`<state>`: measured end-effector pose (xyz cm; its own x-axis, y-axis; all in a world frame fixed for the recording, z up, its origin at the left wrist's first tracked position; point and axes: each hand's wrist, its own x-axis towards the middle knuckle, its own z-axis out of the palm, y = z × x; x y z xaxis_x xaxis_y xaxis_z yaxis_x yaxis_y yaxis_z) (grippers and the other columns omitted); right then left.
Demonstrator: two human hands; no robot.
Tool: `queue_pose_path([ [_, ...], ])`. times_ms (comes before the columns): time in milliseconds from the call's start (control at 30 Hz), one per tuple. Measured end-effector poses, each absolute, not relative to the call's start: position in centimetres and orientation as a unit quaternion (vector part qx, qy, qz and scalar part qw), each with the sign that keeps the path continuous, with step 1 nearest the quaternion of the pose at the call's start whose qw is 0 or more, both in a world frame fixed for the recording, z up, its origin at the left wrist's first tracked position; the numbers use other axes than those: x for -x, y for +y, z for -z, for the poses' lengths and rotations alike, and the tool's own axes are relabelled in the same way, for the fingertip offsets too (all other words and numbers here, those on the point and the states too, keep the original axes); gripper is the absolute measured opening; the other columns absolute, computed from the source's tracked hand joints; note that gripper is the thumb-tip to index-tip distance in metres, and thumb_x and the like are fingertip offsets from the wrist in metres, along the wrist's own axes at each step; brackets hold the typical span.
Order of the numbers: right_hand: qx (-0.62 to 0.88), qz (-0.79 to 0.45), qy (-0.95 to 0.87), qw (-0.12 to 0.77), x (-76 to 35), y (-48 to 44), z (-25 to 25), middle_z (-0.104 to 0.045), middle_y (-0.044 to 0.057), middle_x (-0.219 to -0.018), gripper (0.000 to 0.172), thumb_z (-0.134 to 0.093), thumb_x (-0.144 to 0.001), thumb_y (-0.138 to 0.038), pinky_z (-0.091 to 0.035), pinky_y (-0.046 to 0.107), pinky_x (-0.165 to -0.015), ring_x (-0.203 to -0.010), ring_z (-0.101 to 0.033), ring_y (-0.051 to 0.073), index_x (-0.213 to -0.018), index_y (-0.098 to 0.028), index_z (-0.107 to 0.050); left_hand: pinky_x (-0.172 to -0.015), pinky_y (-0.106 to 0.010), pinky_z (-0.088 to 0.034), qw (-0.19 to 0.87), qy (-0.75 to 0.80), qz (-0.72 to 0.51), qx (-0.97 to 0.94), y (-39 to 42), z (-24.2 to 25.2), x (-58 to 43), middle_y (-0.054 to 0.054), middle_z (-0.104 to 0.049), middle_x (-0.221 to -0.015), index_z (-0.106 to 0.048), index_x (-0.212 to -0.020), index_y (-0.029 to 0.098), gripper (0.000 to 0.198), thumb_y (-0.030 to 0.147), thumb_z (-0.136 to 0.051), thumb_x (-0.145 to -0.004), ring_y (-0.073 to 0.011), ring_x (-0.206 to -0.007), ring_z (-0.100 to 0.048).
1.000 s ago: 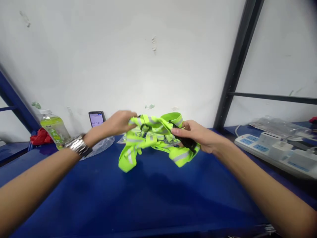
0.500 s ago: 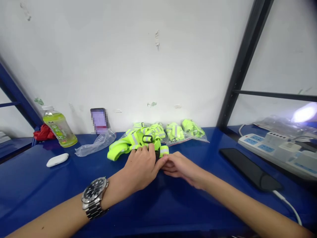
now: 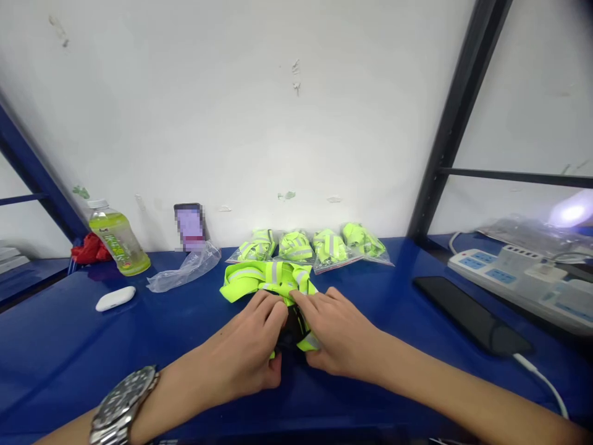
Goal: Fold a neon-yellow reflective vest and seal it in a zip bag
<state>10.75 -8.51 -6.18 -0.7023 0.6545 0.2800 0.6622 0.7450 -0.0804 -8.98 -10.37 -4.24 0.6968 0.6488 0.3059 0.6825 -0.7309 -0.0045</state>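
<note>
A neon-yellow reflective strap vest point(image 3: 264, 276) with grey stripes lies bunched on the blue table point(image 3: 185, 334). My left hand point(image 3: 245, 355), with a steel watch on its wrist, and my right hand point(image 3: 336, 330) press side by side on the vest's near end, fingers curled over the fabric and a black part between them. Behind the vest, against the wall, stands a row of several clear bags point(image 3: 296, 246), each with a folded neon vest inside.
An empty clear bag point(image 3: 183, 272), a phone point(image 3: 189, 225) propped on the wall, a green drink bottle point(image 3: 118, 238), a red cloth point(image 3: 90, 249) and a white case point(image 3: 115, 298) sit at left. A black phone point(image 3: 467, 312) on a cable and a power strip point(image 3: 509, 278) lie at right.
The vest came down from mid-air onto the table. Both hands drew nearer to me and now press its near end together. The bagged vests behind came into view.
</note>
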Motion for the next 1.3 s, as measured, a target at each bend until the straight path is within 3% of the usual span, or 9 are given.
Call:
queue_pose_path([
  [200,0.414,-0.027,-0.888,0.197,-12.2,-7.9,-0.2,-0.067,0.009,-0.087,0.044,-0.056,-0.071,-0.024,-0.040,0.032,-0.064,-0.075,-0.059,0.023,-0.115,-0.014,-0.056,-0.080,-0.041,-0.049,0.169,-0.382,0.182,0.890,-9.7,0.4,8.9,-0.014,-0.056,-0.106,-0.042,-0.117,0.013,0.052,0.014,-0.052,-0.066,-0.0292,-0.099,-0.053],
  [333,0.387,-0.174,-0.899,0.109,-13.2,-3.6,-5.9,-0.065,0.003,-0.071,0.022,-0.060,-0.067,-0.023,-0.035,0.025,-0.051,-0.056,-0.052,0.013,-0.086,-0.014,-0.066,-0.063,-0.032,-0.046,0.081,-0.438,0.128,0.886,-4.8,-2.9,9.3,-0.009,-0.061,-0.091,-0.047,-0.111,0.014,0.046,0.032,-0.058,-0.070,-0.0227,-0.075,-0.058],
  [433,0.447,-0.096,-0.883,0.102,-13.3,0.9,-8.4,-0.059,0.000,-0.063,0.016,-0.063,-0.067,-0.023,-0.033,0.023,-0.051,-0.052,-0.048,0.010,-0.074,-0.009,-0.066,-0.055,-0.027,-0.040,0.030,-0.421,0.076,0.903,0.4,-6.3,9.8,-0.005,-0.061,-0.079,-0.050,-0.107,0.015,0.035,0.035,-0.053,-0.078,-0.0182,-0.064,-0.056],
  [633,0.547,0.196,-0.736,0.347,-12.2,5.7,-10.2,-0.054,0.014,-0.105,0.037,-0.044,-0.083,-0.010,-0.035,0.035,-0.074,-0.097,-0.051,0.026,-0.119,-0.009,-0.048,-0.083,-0.044,-0.039,0.355,-0.423,0.263,0.791,7.1,-11.8,8.4,-0.020,-0.055,-0.107,-0.046,-0.120,0.008,0.043,0.023,-0.054,-0.080,-0.0333,-0.098,-0.052],
  [733,0.518,0.247,-0.742,0.346,-12.8,5.3,-7.9,-0.048,0.018,-0.113,0.041,-0.038,-0.085,-0.009,-0.033,0.038,-0.080,-0.110,-0.043,0.031,-0.126,-0.006,-0.041,-0.088,-0.049,-0.036,0.409,-0.394,0.292,0.770,7.3,-9.2,8.0,-0.022,-0.050,-0.113,-0.041,-0.126,0.007,0.051,0.029,-0.056,-0.083,-0.0367,-0.104,-0.046],
  [800,0.482,0.240,-0.792,0.288,-13.6,4.2,-4.7,-0.054,0.016,-0.103,0.037,-0.048,-0.083,-0.012,-0.034,0.035,-0.077,-0.097,-0.048,0.026,-0.120,-0.008,-0.049,-0.084,-0.046,-0.039,0.387,-0.383,0.257,0.799,6.3,-5.4,8.2,-0.019,-0.051,-0.105,-0.042,-0.125,0.006,0.052,0.036,-0.057,-0.084,-0.0334,-0.097,-0.048],
  [900,0.423,0.196,-0.864,0.190,-14.9,1.6,1.2,-0.060,0.009,-0.087,0.050,-0.072,-0.069,-0.033,-0.038,0.032,-0.070,-0.079,-0.052,0.022,-0.112,-0.013,-0.057,-0.077,-0.040,-0.043,0.272,-0.325,0.160,0.891,3.6,1.0,9.0,-0.013,-0.054,-0.095,-0.045,-0.120,0.009,0.050,0.042,-0.057,-0.084,-0.0268,-0.086,-0.050],
  [1033,0.398,0.145,-0.896,0.136,-15.3,-2.8,6.3,-0.059,0.015,-0.106,0.076,-0.065,-0.074,-0.053,-0.041,0.040,-0.077,-0.094,-0.054,0.030,-0.134,-0.012,-0.042,-0.081,-0.039,-0.046,0.124,-0.322,0.129,0.930,-1.2,6.2,9.5,-0.013,-0.056,-0.100,-0.043,-0.117,0.012,0.047,0.048,-0.051,-0.089,-0.0263,-0.092,-0.053],
  [1300,0.356,0.253,-0.888,0.145,-12.3,-5.8,6.7,-0.060,0.015,-0.100,0.043,-0.055,-0.087,-0.042,-0.038,0.044,-0.080,-0.095,-0.054,0.030,-0.118,-0.012,-0.053,-0.083,-0.042,-0.050,0.072,-0.357,0.152,0.919,-4.4,7.6,9.8,-0.014,-0.055,-0.109,-0.042,-0.118,0.015,0.037,0.019,-0.055,-0.083,-0.0272,-0.099,-0.054],
])
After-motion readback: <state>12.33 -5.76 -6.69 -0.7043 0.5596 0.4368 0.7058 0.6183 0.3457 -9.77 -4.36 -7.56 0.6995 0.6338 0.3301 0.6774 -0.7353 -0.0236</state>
